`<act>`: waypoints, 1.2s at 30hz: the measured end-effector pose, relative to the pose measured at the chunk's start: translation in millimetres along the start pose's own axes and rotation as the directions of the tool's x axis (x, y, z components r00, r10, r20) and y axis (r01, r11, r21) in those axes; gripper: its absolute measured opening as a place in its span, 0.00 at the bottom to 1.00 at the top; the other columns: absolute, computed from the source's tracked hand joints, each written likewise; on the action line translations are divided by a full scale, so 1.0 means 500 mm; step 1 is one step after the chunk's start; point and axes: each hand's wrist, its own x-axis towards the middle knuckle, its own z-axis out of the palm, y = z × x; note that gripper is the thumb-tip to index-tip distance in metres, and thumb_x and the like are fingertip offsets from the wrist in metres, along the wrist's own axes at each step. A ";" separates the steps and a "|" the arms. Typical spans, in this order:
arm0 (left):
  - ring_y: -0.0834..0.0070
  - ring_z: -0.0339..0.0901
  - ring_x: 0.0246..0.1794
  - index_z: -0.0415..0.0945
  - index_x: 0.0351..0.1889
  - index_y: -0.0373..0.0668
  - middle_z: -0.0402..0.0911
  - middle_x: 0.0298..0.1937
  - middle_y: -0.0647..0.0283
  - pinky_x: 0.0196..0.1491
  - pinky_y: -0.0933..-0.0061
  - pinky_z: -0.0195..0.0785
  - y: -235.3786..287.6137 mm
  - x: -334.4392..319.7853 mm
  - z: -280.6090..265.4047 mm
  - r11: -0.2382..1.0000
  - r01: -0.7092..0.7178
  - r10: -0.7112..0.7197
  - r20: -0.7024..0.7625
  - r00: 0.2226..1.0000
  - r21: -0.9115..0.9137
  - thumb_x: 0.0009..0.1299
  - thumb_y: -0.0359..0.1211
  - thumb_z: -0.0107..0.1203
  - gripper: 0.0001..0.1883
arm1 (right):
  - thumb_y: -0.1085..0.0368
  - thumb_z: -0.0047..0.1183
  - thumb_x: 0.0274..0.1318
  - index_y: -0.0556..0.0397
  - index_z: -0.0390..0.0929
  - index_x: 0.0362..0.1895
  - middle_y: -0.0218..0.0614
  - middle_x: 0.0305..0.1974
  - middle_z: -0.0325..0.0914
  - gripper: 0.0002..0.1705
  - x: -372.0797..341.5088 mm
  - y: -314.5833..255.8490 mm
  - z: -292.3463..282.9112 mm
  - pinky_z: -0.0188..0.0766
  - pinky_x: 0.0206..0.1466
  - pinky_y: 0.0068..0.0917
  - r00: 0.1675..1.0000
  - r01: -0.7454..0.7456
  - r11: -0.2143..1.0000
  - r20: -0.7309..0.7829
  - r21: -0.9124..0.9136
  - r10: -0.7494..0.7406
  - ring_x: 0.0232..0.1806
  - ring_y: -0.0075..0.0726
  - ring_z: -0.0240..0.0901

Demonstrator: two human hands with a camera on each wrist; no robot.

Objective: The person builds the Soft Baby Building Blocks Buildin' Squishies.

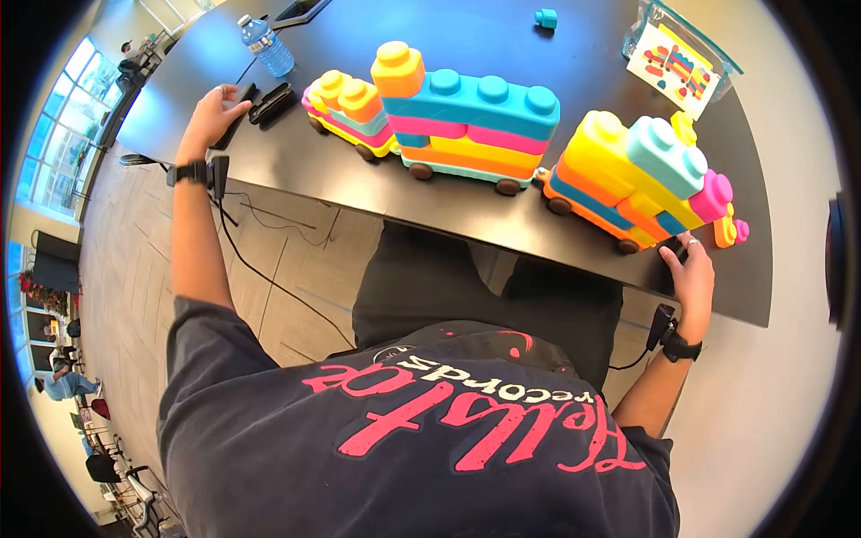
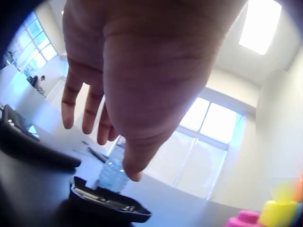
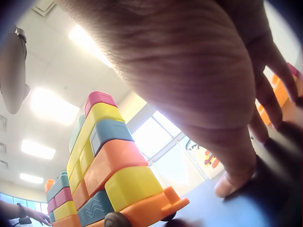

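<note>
A toy train of colourful building blocks stands along the table's near edge in three linked cars. At its left is a small car (image 1: 354,108) topped with orange blocks. A taller middle car (image 1: 471,125) has a teal top row, and the right car (image 1: 619,179) carries yellow, orange and light-blue blocks. My left hand (image 1: 213,117) is beside a black case (image 1: 272,103), its fingers loosely extended and empty in the left wrist view. Near the right car's front end, my right hand (image 1: 692,273) rests its fingertips on the table, fingers spread, holding nothing.
A water bottle (image 1: 266,45) stands beyond the black case. A single teal block (image 1: 545,18) lies at the far side. At the back right is a clear zip bag (image 1: 682,54) with a picture card. Cables hang from both wrists.
</note>
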 end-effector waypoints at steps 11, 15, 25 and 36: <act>0.68 0.87 0.52 0.81 0.64 0.30 0.91 0.52 0.54 0.60 0.67 0.76 -0.070 0.104 0.142 0.969 0.008 0.061 0.270 0.961 -0.248 0.67 0.45 0.77 0.35 | 0.52 0.70 0.61 0.47 0.81 0.68 0.45 0.71 0.77 0.32 -0.014 0.023 0.024 0.74 0.70 0.43 0.993 0.056 0.998 -0.104 -0.010 -0.056 0.70 0.52 0.75; 0.49 0.87 0.55 0.80 0.64 0.31 0.88 0.54 0.40 0.60 0.58 0.77 -0.073 0.104 0.151 0.977 -0.181 0.166 0.128 0.978 0.111 0.70 0.49 0.70 0.34 | 0.53 0.69 0.61 0.48 0.81 0.68 0.44 0.72 0.76 0.32 -0.021 -0.005 0.016 0.74 0.70 0.43 0.996 0.002 1.000 -0.092 0.010 -0.001 0.71 0.52 0.74; 0.82 0.74 0.38 0.69 0.65 0.39 0.84 0.47 0.63 0.43 0.77 0.69 0.105 -0.032 -0.090 0.846 -0.328 0.179 -0.354 0.918 -0.421 0.78 0.37 0.65 0.24 | 0.57 0.73 0.61 0.54 0.84 0.64 0.45 0.51 0.87 0.29 -0.049 0.038 -0.104 0.79 0.52 0.34 0.995 -0.083 0.949 -0.022 0.303 0.094 0.47 0.35 0.86; 0.66 0.85 0.45 0.80 0.57 0.34 0.83 0.44 0.56 0.46 0.68 0.77 0.674 -0.344 -0.193 0.335 -0.725 0.787 -0.245 0.567 -0.602 0.41 0.54 0.88 0.50 | 0.47 0.81 0.52 0.52 0.79 0.64 0.55 0.57 0.77 0.40 -0.198 -0.289 -0.222 0.85 0.48 0.40 0.510 0.858 0.309 -0.604 0.411 -0.613 0.49 0.52 0.85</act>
